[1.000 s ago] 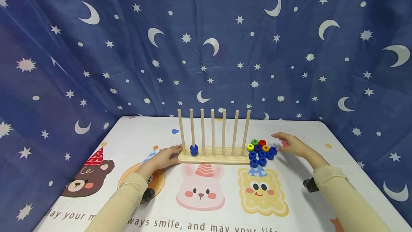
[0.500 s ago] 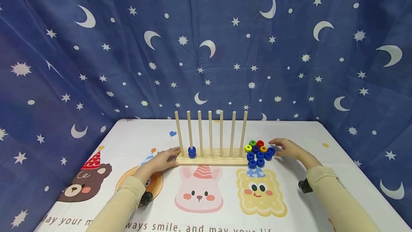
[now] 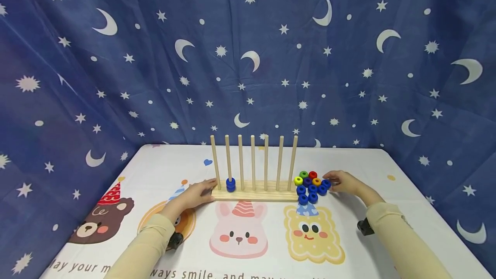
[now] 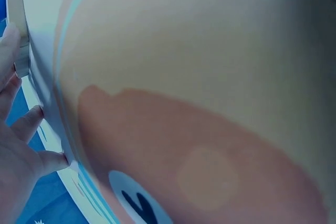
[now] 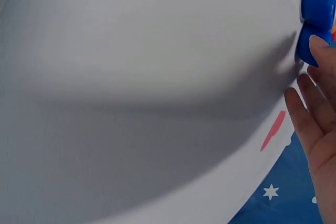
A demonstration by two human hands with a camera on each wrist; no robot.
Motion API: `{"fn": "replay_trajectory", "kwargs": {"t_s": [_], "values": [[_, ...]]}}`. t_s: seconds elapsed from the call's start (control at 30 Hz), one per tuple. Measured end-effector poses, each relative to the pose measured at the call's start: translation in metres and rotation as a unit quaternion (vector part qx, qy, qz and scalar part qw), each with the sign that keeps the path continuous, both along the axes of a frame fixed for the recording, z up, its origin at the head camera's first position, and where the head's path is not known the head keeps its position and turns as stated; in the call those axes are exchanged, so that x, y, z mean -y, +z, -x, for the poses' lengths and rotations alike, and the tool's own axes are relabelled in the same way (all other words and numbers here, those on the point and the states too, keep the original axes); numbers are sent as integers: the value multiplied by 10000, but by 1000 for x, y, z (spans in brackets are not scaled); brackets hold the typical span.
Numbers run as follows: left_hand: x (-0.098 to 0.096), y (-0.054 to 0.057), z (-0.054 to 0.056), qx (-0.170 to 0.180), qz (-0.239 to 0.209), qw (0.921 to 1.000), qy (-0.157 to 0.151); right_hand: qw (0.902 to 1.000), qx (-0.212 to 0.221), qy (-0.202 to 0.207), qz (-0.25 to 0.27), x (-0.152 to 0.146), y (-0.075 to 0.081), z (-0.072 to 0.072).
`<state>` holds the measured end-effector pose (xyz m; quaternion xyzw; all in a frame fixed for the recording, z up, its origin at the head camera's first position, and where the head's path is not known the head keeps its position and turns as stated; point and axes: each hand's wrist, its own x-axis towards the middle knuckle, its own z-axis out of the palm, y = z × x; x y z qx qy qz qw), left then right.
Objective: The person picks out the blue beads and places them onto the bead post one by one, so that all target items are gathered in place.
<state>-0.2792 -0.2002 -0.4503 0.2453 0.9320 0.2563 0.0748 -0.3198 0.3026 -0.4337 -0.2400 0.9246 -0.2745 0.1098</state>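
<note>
So, left hand (image 3: 195, 194) grips rack (image 3: 253, 195), right hand (image 3: 345, 183) pinches blue bead (image 5: 305, 46), cloth (image 3: 276, 231) reads "smile, and"

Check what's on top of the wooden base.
On the wooden base: seven upright pegs, with two stacked blue rings around the second from the left. The rings hide that peg's foot.

Lettering (image 3: 198, 275) on the surface (image 3: 348, 158), lower left to bottom centre, reads "your m… ways smile, and may", partly hidden and cut off.
</note>
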Motion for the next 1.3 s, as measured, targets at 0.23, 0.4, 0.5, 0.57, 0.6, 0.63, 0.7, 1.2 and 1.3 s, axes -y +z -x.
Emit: {"fn": "replay_trajectory", "kwargs": {"t_s": [0.23, 0.4, 0.5, 0.57, 0.6, 0.63, 0.7, 1.2, 1.3], "values": [[0, 0, 1, -11, -1, 10000, -1, 9996, -233, -74, -150, 3, -5, 3], [0, -2, 0, -27, 13, 10000, -38, 9991, -216, -248, -271, 6, -10, 3], [0, -2, 0, -66, 18, 10000, -68, 9983, -233, -371, -379, 7, -10, 3], [0, -2, 0, -84, 13, 9999, -80, 9980, -233, -433, -396, 7, -9, 2], [0, -2, 0, -80, -3, 9999, -82, 9979, -240, -447, -397, 7, -8, 2], [0, -2, 0, -74, -13, 9999, -81, 9978, -237, -475, -387, 7, -8, 2], [0, -2, 0, -58, -15, 10000, -62, 9978, -249, -499, -357, 7, -7, 2], [0, 0, -2, -40, -46, 10000, 31, 9956, -797, -479, -79, 7, -2, -6], [0, -1, -2, -27, -33, 10000, 43, 9940, -933, -565, 108, 9, -3, -8]]}}
